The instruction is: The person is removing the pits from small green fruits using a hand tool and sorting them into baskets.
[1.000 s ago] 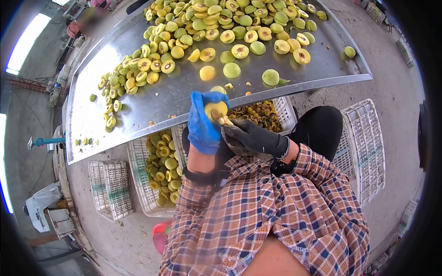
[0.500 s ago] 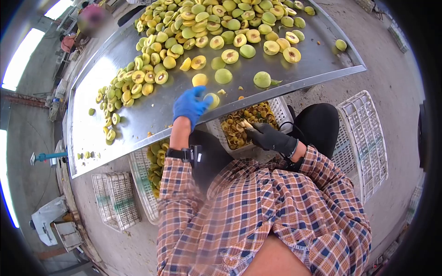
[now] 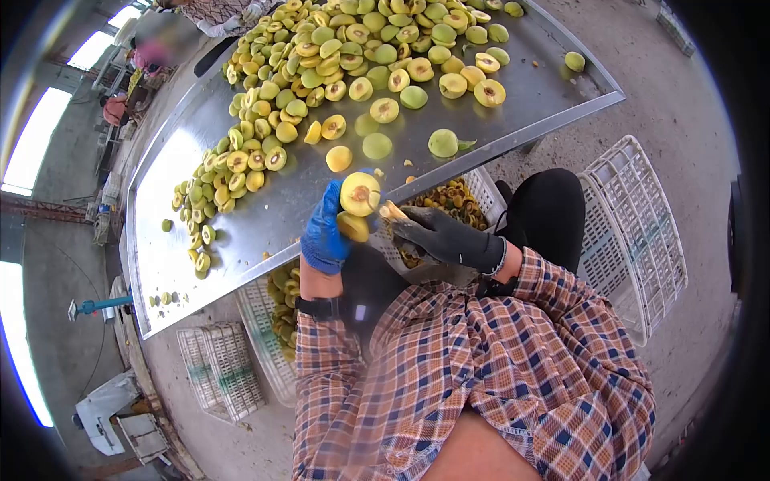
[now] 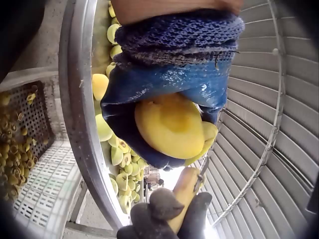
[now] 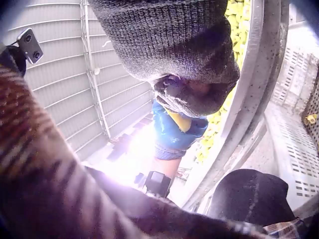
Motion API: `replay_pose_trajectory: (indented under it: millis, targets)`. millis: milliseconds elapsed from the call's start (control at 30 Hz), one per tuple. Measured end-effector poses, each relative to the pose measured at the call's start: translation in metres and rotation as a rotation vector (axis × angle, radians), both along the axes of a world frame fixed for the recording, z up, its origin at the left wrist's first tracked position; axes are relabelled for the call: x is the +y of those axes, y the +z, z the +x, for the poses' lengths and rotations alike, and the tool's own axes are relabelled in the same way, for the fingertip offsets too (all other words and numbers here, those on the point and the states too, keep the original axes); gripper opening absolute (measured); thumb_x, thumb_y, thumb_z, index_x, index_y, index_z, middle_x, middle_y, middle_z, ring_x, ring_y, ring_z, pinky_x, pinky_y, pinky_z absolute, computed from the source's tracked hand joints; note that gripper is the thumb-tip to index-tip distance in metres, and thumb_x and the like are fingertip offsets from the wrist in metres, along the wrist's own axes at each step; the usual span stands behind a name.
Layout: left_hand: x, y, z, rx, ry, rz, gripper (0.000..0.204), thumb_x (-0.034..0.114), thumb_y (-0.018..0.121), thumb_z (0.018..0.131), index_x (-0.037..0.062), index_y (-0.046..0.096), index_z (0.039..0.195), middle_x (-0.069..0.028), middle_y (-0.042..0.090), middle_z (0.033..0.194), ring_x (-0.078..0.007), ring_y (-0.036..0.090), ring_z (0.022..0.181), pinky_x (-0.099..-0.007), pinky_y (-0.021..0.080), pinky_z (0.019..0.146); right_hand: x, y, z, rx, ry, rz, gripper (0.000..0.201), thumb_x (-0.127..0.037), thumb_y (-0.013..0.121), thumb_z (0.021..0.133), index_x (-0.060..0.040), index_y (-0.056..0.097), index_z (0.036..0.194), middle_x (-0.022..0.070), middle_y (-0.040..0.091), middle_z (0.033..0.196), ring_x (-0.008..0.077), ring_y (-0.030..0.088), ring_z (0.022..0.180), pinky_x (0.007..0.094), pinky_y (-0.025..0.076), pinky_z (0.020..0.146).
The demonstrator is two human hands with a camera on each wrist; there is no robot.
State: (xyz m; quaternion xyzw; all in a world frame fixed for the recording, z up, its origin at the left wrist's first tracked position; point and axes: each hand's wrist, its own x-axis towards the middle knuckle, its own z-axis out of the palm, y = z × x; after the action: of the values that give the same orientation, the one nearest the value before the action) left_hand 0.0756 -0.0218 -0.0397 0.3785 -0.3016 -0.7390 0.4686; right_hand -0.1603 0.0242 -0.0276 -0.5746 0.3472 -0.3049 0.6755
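Observation:
My left hand (image 3: 325, 236), in a blue glove, holds two fruit pieces: a cut half (image 3: 360, 194) with its brown-centred face showing, and another yellow piece (image 3: 353, 227) below it. The left wrist view shows the blue fingers curled round a yellow fruit piece (image 4: 169, 127). Just to the right, my dark-gloved right hand (image 3: 445, 239) grips a tool by its light wooden handle (image 4: 185, 194); a thin metal part stands at the handle's end, near the fruit. In the right wrist view the grey glove (image 5: 194, 84) hides most of the tool.
A metal-topped table (image 3: 281, 204) bears a large heap of halved fruit (image 3: 321, 60). Under its near edge stands a crate of brownish scraps (image 3: 484, 192), with a crate of fruit pieces (image 3: 269, 337) to the left. White crates stand at left (image 3: 218, 373) and right (image 3: 634, 232).
My left hand has come back from the table's near edge with fruit and is now beside the right hand. The right hand has shifted slightly left, still gripping the tool.

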Motion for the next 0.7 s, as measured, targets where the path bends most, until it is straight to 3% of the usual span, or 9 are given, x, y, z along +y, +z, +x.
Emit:
replay_pose_trajectory:
  millis: [33,67,200,300,367,400,467,700]
  targets:
    - [0.006,-0.003,-0.001,0.009,0.0,-0.033,0.057,0.046,0.045,0.097,0.0022,0.046,0.133,-0.0125,0.063,0.111,-0.0211,0.064,0.095,-0.0324,0.054,0.074,-0.001,-0.001,0.005,-0.048,0.003,-0.007,0.035,-0.028,0.052,0.097,0.0013,0.057,0.117,0.0018,0.062,0.08,0.0066,0.052,0.072,0.0254,0.045,0.067]
    - [0.014,0.009,-0.006,0.204,-0.029,0.062,0.043,0.032,0.046,0.098,-0.0013,0.053,0.125,-0.01,0.06,0.119,-0.0185,0.059,0.106,-0.0314,0.047,0.094,0.001,0.007,0.007,-0.099,0.007,-0.003,0.032,-0.027,0.052,0.097,0.0009,0.057,0.112,0.0014,0.061,0.08,0.0061,0.052,0.072,0.025,0.045,0.066]
    - [0.023,0.015,-0.013,0.073,0.018,0.004,0.046,0.035,0.048,0.097,-0.0025,0.054,0.124,-0.0107,0.059,0.119,-0.0188,0.058,0.106,-0.0313,0.045,0.095,0.006,0.003,0.01,-0.108,-0.036,-0.105,0.029,-0.025,0.052,0.097,0.0001,0.057,0.108,0.0005,0.06,0.078,0.0057,0.051,0.07,0.0248,0.045,0.064]
    - [0.027,0.02,-0.025,-0.07,-0.03,-0.159,0.05,0.039,0.049,0.096,-0.0031,0.054,0.124,-0.011,0.06,0.118,-0.0196,0.058,0.106,-0.0322,0.044,0.096,0.007,0.0,0.008,-0.118,-0.069,-0.155,0.027,-0.023,0.052,0.096,0.0011,0.056,0.108,0.0069,0.062,0.078,0.0118,0.055,0.069,0.0281,0.046,0.065]
    - [0.031,0.019,-0.03,-0.1,0.023,-0.258,0.048,0.036,0.046,0.098,0.0,0.048,0.13,-0.0106,0.061,0.117,-0.0203,0.062,0.098,-0.0307,0.053,0.08,0.006,0.007,0.001,0.044,-0.14,-0.504,0.028,-0.02,0.054,0.094,0.0025,0.054,0.11,0.0176,0.063,0.081,0.0262,0.062,0.069,0.0335,0.048,0.067]
    - [0.032,0.018,-0.03,-0.1,0.022,-0.256,0.048,0.036,0.046,0.098,0.0,0.048,0.13,-0.0106,0.061,0.117,-0.0203,0.062,0.098,-0.0307,0.053,0.08,0.004,0.004,0.0,0.044,-0.141,-0.502,0.028,-0.02,0.054,0.094,0.0025,0.054,0.11,0.0176,0.063,0.081,0.0262,0.062,0.069,0.0335,0.048,0.067]
    - [0.034,0.017,-0.027,-0.098,0.015,-0.254,0.046,0.035,0.047,0.098,-0.0004,0.051,0.127,-0.0102,0.062,0.114,-0.0198,0.063,0.096,-0.0296,0.052,0.08,0.0,-0.003,-0.001,0.096,-0.138,-0.734,0.029,-0.019,0.056,0.091,0.0032,0.053,0.111,0.0245,0.061,0.084,0.0387,0.062,0.075,0.0389,0.049,0.068]
    - [0.032,0.033,-0.02,-0.334,-0.08,-0.252,0.039,0.028,0.056,0.095,0.0003,0.058,0.122,-0.0065,0.064,0.109,-0.015,0.06,0.099,-0.027,0.047,0.088,-0.006,-0.006,-0.011,0.243,-0.06,-0.665,0.03,-0.02,0.057,0.09,0.0018,0.054,0.11,0.0234,0.062,0.085,0.0391,0.063,0.078,0.0398,0.049,0.068]
